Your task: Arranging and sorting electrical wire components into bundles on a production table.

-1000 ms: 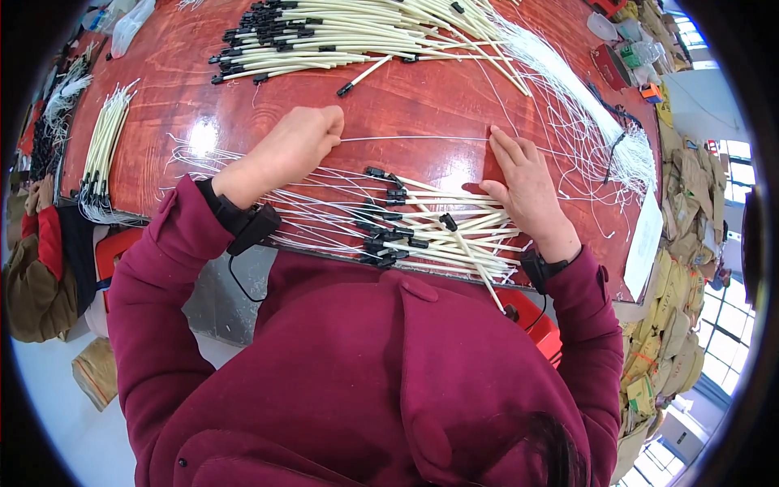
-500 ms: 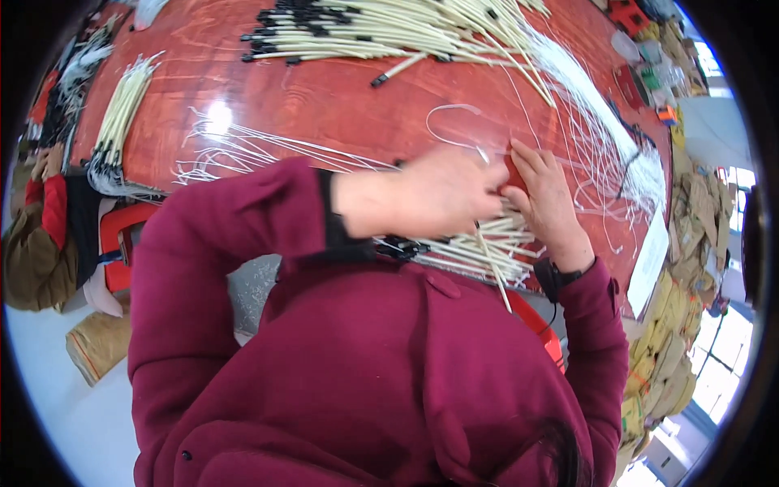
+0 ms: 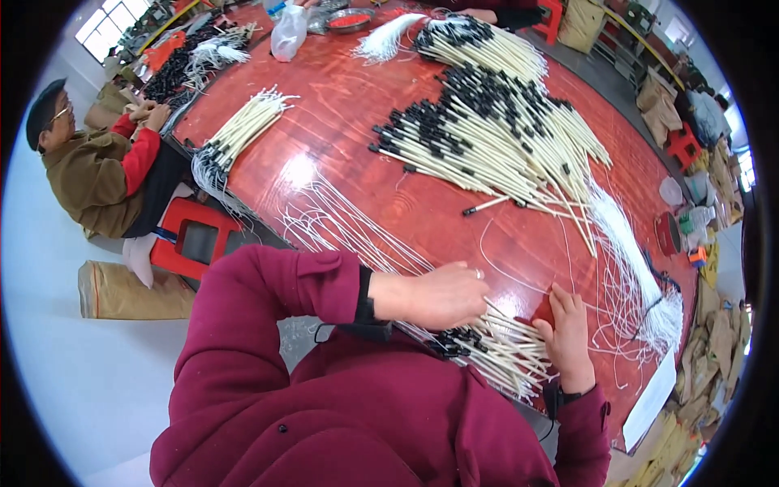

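My left hand (image 3: pixel 450 296) reaches across from the left, fingers curled closed over the near bundle of thin cream sticks (image 3: pixel 519 357) with black ends. What its fingertips grip, if anything, is hidden. A ring shows on one finger. To the right of that bundle is my right hand (image 3: pixel 568 333), fingers stretched up over the table and thumb apart, beside the stick ends. A thin white cord (image 3: pixel 507 272) curves over the table to near its fingertips. Long white cords (image 3: pixel 365 223) run from the left table area toward my left hand.
A big pile of black-capped cream sticks (image 3: pixel 503 154) covers the far part of the red table (image 3: pixel 341 122). A white cord bundle (image 3: pixel 629 243) lies at right, near a paper sheet (image 3: pixel 649 402). At left are another stick bundle (image 3: pixel 243 130), a red stool (image 3: pixel 191 235) and a seated person (image 3: pixel 97 170).
The view has tilted up, showing more of the far table and the seated person. My left hand, blurred before, is now sharper and curled over the near sticks, farther from my right hand.
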`<state>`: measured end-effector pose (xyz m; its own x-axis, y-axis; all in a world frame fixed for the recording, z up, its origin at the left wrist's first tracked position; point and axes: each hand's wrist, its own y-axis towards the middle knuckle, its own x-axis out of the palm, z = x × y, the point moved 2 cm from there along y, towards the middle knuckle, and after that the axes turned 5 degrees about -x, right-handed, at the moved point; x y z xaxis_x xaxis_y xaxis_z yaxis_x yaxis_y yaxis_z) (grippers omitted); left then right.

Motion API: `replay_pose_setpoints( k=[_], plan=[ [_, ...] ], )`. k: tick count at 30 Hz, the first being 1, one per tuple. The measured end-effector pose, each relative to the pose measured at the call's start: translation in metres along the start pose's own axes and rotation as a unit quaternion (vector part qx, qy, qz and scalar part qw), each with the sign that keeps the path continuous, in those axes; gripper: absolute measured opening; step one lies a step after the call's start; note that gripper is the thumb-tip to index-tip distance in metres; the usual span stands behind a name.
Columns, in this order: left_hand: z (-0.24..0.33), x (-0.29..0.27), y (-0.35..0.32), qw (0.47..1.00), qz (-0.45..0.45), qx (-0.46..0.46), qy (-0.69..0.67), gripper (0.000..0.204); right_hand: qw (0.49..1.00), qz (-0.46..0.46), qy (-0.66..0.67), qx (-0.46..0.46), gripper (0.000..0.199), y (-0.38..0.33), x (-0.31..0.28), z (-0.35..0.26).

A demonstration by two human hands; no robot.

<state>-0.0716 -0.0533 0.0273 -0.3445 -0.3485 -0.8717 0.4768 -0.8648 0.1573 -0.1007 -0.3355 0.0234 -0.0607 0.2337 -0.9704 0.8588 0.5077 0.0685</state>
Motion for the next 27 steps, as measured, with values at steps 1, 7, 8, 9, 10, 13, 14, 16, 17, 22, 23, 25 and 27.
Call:
replay_pose_setpoints(
  k=[1, 7, 8, 9, 10, 13, 14, 16, 17, 22, 23, 25, 27],
  plan=[
    [0.002, -0.001, -0.004, 1.000, 0.021, -0.004, -0.007, 0.028, 1.000, 0.000, -0.002, 0.002, 0.060, 0.000, 0.000, 0.000],
    [0.036, 0.051, 0.035, 0.999, -0.024, 0.047, 0.011, 0.067, 1.000, 0.011, -0.023, 0.011, 0.063, 0.000, 0.003, -0.002],
    [0.036, 0.064, 0.035, 0.999, -0.018, 0.038, 0.013, 0.067, 1.000, 0.008, -0.023, 0.000, 0.063, 0.003, 0.005, -0.002],
    [0.036, 0.077, 0.033, 0.998, 0.010, 0.035, 0.055, 0.070, 1.000, 0.005, -0.022, -0.001, 0.063, 0.006, 0.006, -0.003],
    [0.036, 0.088, 0.032, 0.994, 0.036, 0.036, 0.096, 0.073, 1.000, 0.004, -0.021, 0.003, 0.063, 0.007, 0.007, -0.004],
    [0.027, 0.095, 0.027, 0.986, 0.070, 0.045, 0.145, 0.075, 1.000, 0.003, -0.026, 0.005, 0.063, 0.010, 0.007, -0.006],
    [0.025, 0.095, 0.026, 0.984, 0.079, 0.058, 0.149, 0.074, 0.999, 0.003, -0.033, 0.008, 0.064, 0.010, 0.006, -0.006],
    [0.024, 0.095, 0.023, 0.981, 0.090, 0.069, 0.159, 0.074, 0.999, 0.007, -0.041, 0.006, 0.064, 0.008, 0.006, -0.006],
    [0.027, 0.097, 0.019, 0.987, 0.058, 0.067, 0.134, 0.073, 0.999, 0.002, -0.039, 0.000, 0.065, 0.001, 0.008, -0.006],
    [0.015, 0.088, 0.003, 0.992, -0.003, 0.090, 0.090, 0.075, 0.999, 0.008, -0.044, 0.005, 0.067, 0.001, 0.006, -0.006],
    [0.018, 0.090, -0.002, 0.992, -0.005, 0.099, 0.076, 0.077, 0.999, -0.001, -0.041, 0.017, 0.067, -0.007, 0.005, -0.008],
    [0.022, 0.083, -0.008, 0.992, -0.017, 0.092, 0.079, 0.079, 0.999, 0.010, -0.030, 0.024, 0.068, -0.008, 0.011, -0.003],
    [0.022, 0.075, -0.011, 0.994, -0.023, 0.051, 0.095, 0.082, 1.000, 0.011, -0.019, 0.005, 0.062, 0.005, 0.008, -0.007]
  ],
)
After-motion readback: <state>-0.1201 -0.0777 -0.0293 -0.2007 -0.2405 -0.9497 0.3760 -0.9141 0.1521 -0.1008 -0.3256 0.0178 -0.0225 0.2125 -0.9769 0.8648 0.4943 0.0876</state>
